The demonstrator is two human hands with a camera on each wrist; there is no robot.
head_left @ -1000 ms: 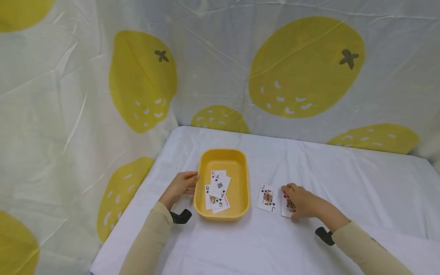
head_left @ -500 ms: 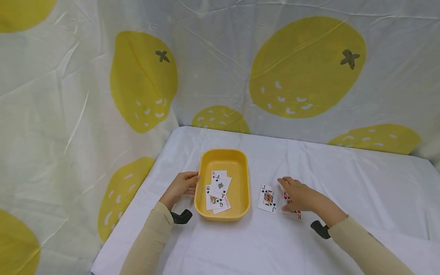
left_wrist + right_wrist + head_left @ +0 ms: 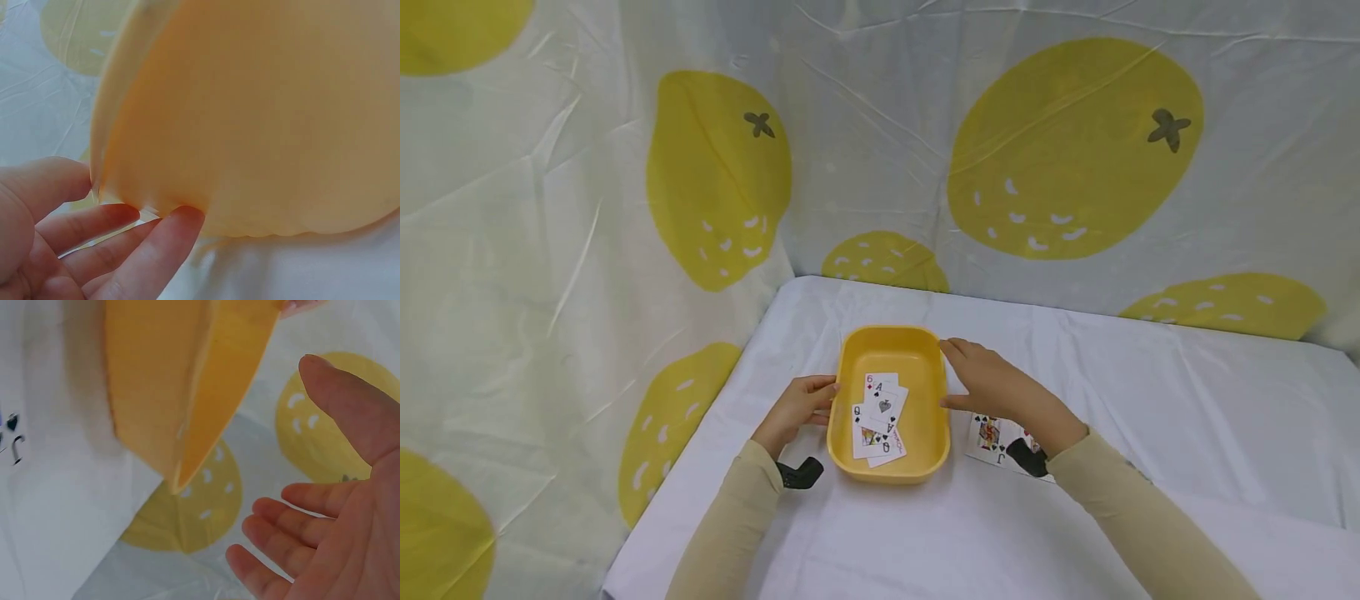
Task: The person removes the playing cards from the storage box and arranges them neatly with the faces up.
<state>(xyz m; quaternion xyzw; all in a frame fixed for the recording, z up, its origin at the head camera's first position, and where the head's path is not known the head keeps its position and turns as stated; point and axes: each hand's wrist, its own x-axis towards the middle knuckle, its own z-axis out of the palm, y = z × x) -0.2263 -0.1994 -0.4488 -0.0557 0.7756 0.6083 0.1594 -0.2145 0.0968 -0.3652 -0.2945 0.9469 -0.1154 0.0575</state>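
- Sheet [image 3: 865, 125]: pale, lemon-printed, hung behind the surface from 9 to 3 o'clock.
- Surface [image 3: 880, 542]: white cloth cover, wrinkled.
- Sleeves [image 3: 1138, 512], two: beige, reaching in from 7 and 5 o'clock.
- Tray [image 3: 925, 408]: yellow, rounded corners, standing on the surface between the hands; cards inside.
- Right hand [image 3: 996, 385]: at the tray's 3 o'clock, just beside it; grip spread, thumb well apart from the fingers, which are slightly bent.
- Left hand [image 3: 793, 412]: at the tray's 9 o'clock; grip pinching the tray's edge, thumb at the rim, fingers against the wall.
- Cards in tray, four, overlapping, face up: six of diamonds [image 3: 871, 383] at the pile's 12 o'clock; ace of spades [image 3: 885, 407] at centre; queen [image 3: 869, 438] at 7; red-lettered card [image 3: 899, 453] at 5, partly covered.
- Jack [image 3: 988, 435]: on the surface at the tray's 4 o'clock, partly hidden by the right hand.
- Wrist mounts [image 3: 802, 474], two: black, one per wrist.
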